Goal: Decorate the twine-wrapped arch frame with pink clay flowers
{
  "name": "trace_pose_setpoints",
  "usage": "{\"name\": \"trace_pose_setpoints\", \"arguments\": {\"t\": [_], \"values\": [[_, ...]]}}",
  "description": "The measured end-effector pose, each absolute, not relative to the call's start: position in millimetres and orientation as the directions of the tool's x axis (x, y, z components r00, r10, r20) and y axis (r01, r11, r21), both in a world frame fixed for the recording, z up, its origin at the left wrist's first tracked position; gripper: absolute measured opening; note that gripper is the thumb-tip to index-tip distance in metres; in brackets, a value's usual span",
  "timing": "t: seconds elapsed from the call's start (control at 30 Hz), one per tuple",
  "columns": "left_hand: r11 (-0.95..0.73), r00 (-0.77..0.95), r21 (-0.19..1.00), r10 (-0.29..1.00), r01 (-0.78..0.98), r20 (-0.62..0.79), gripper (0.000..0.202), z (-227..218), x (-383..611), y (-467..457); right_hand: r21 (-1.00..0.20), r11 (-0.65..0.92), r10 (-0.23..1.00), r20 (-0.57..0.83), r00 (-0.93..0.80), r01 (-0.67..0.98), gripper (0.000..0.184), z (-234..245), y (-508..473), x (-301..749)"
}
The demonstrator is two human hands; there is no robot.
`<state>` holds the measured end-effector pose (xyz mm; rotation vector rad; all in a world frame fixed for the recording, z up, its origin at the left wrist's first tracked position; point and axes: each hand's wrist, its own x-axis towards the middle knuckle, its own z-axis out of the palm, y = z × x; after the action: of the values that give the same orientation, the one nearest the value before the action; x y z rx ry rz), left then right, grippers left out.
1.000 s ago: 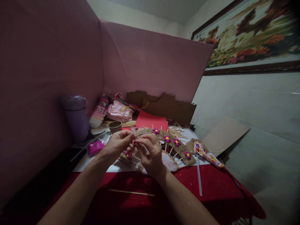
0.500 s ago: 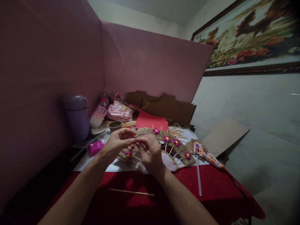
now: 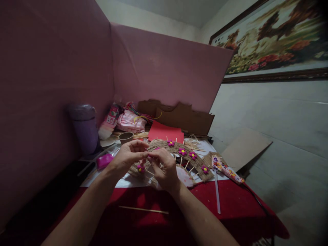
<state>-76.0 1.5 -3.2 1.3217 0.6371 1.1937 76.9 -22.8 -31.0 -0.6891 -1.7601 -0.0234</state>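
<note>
My left hand [image 3: 127,158] and my right hand [image 3: 165,169] meet fingertip to fingertip above a curved jute-wrapped arch [image 3: 179,152] that lies on the table. Both pinch a small pink piece [image 3: 148,155] between their fingertips; its shape is too small to make out. The arch carries several pink flowers with yellow centres [image 3: 182,151] and thin wooden sticks poke out of it. One more pink flower [image 3: 139,168] sits on the arch just below my left hand.
A red cloth [image 3: 230,208] covers the table, with a loose wooden skewer [image 3: 143,209] near me. A glue gun [image 3: 227,169], white stick [image 3: 217,194], pink lump [image 3: 104,160], purple jar [image 3: 84,128], small cup [image 3: 125,137], red paper [image 3: 165,132] and cardboard [image 3: 184,118] lie around. Pink panels wall the left and back.
Both hands stay together over the arch; the fingertips have shifted slightly while working the small pink piece. Nothing else has moved.
</note>
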Motion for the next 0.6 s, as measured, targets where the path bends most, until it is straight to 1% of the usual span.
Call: {"name": "trace_pose_setpoints", "arguments": {"t": [0.1,0.17,0.33,0.4,0.47,0.53,0.6], "values": [[-0.192,0.314,0.943,0.909,-0.271,0.275,0.031,-4.7,-76.8,3.3,-0.331,0.825,0.437,0.888,-0.145,0.458,0.010,-29.2,-24.5,76.2],[-0.208,0.310,0.942,0.906,-0.263,0.287,0.030,-5.7,-77.4,4.3,-0.354,0.818,0.460,0.876,-0.144,0.454,0.009,-28.8,-25.3,76.1],[-0.208,0.324,0.935,0.898,-0.287,0.299,0.026,-4.7,-76.8,3.0,-0.490,0.793,0.562,0.818,-0.123,0.363,0.010,-30.5,-26.4,76.2],[-0.206,0.308,0.932,0.903,-0.299,0.299,0.024,-1.9,-76.6,0.8,-0.527,0.760,0.595,0.800,-0.080,0.381,0.010,-32.0,-25.9,75.9],[-0.190,0.283,0.926,0.915,-0.326,0.288,0.022,1.8,-77.5,-1.6,-0.585,0.704,0.637,0.771,0.006,0.403,0.010,-33.2,-23.8,75.8],[-0.172,0.265,0.912,0.922,-0.373,0.282,0.018,5.3,-79.5,-3.4,-0.691,0.648,0.701,0.705,0.103,0.319,0.013,-33.6,-20.1,76.2],[-0.153,0.276,0.902,0.920,-0.404,0.280,0.020,7.0,-81.2,-3.9,-0.800,0.587,0.788,0.600,0.141,0.126,0.017,-32.8,-15.6,77.0]]}}
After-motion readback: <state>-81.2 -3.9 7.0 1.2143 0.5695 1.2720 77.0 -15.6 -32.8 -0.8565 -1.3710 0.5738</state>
